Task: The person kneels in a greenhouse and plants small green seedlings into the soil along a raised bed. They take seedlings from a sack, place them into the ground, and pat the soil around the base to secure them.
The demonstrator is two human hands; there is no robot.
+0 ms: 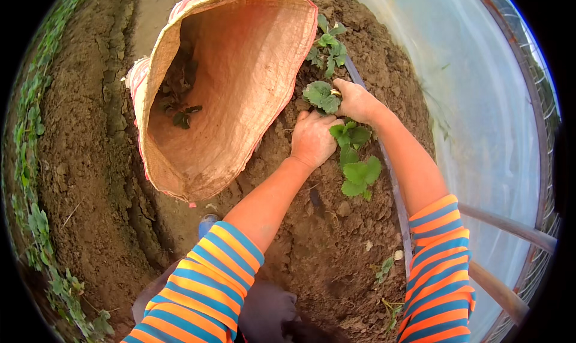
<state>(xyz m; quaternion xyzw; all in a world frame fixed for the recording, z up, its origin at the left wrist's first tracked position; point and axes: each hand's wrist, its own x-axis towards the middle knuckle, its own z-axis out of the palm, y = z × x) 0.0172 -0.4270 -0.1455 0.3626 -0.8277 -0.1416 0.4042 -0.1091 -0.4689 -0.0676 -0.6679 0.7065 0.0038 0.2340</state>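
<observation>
My right hand pinches a pale stalk beside a broad toothed leaf of a strawberry plant. Just below it, my left hand is pressed to the base of the same plant. Its fingertips are hidden among the leaves and soil, so its hold does not show. Another leafy strawberry plant grows close to my left wrist. To the left, a pinkish woven sack lies with its wide mouth facing me. Inside, dark wilted plants rest in its shaded part.
A dark irrigation hose runs along the soil bed. Further up stands one more strawberry plant. Clear plastic sheeting and metal poles border the right side. Past a muddy furrow, a green plant row lines the left.
</observation>
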